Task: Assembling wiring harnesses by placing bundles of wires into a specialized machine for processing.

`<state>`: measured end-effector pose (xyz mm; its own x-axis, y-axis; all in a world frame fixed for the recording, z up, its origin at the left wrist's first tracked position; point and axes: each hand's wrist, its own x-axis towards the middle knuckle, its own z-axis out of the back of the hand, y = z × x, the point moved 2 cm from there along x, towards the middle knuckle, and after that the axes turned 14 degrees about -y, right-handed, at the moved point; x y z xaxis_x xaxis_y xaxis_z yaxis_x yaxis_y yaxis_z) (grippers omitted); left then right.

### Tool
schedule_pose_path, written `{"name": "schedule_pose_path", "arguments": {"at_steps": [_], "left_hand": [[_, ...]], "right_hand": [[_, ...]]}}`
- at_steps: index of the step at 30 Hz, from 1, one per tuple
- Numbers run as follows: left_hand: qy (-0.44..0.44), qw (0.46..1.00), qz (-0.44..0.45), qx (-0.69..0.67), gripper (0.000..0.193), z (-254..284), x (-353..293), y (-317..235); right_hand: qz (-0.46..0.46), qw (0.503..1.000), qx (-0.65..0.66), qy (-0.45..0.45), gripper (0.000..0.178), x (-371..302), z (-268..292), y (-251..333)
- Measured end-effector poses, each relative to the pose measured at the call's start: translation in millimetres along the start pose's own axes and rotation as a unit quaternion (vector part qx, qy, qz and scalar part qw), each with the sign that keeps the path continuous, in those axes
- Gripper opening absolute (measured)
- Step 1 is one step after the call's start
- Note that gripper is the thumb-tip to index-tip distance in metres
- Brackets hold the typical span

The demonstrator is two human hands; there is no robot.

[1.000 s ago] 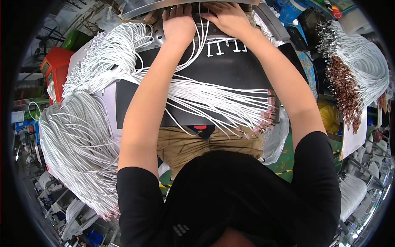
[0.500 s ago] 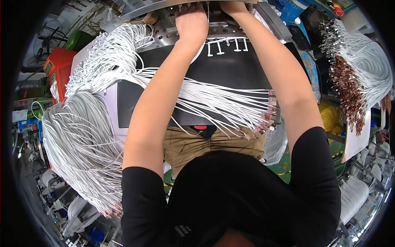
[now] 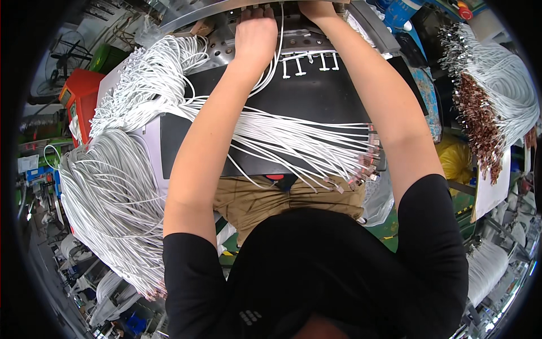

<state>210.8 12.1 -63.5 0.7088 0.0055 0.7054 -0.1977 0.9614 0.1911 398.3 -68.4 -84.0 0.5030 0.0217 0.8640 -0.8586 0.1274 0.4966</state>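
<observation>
Cables (image 3: 282,28) run upward between the two hands, just beside the left hand (image 3: 257,39) and left of the right hand (image 3: 318,10), beyond the far edge of the black mat (image 3: 327,101). The left hand's fingers lie close together, their tips hidden at the metal bar (image 3: 214,14); the right hand's fingers are hidden there too, so whether either grips anything cannot be told. A white bundle (image 3: 282,130) crosses the mat beneath the left forearm, its plugs (image 3: 368,161) gathered toward the near right corner.
</observation>
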Motion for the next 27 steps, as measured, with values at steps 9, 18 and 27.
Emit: {"name": "schedule_pose_path", "arguments": {"at_steps": [9,18,27], "left_hand": [[-0.083,0.996,-0.005,-0.038,0.038,-24.3,7.1,11.7],[-0.083,0.991,0.061,-0.083,0.039,-27.7,9.1,8.8],[-0.132,0.988,0.060,-0.060,0.041,29.9,-11.7,28.1]], "right_hand": [[0.045,0.999,-0.024,-0.007,0.025,1.2,1.5,7.7],[-0.036,0.999,-0.004,0.019,0.030,2.4,1.7,19.2],[0.168,0.943,-0.162,0.237,0.051,-24.8,47.0,135.2]]}}
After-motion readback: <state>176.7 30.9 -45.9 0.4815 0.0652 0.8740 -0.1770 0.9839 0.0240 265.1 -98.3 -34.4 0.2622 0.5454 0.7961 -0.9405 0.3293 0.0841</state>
